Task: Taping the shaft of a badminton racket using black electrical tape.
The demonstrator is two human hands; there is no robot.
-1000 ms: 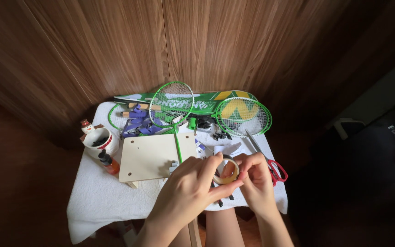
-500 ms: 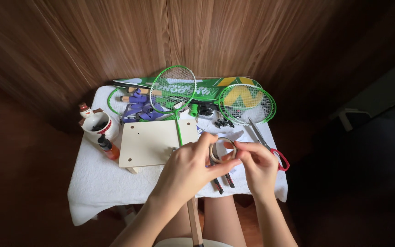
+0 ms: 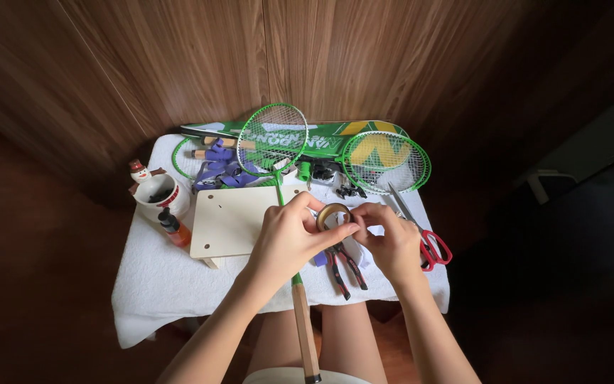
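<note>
Over the white cloth [image 3: 158, 284] on the small table, both hands meet at a tape roll [image 3: 333, 215]. The left hand [image 3: 289, 238] pinches its rim from the near side, and the right hand [image 3: 391, 242] has fingertips [image 3: 361, 217] at its edge, seemingly steadying it above the pliers [image 3: 346, 267]. A green racket [image 3: 273, 140] lies across the wooden board [image 3: 232, 220], with its handle pointing toward the person. Scissors [image 3: 431, 245] rest just right of the hands.

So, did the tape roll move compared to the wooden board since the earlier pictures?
No. The tape roll stays beside the wooden board's right edge, between both hands.
</note>
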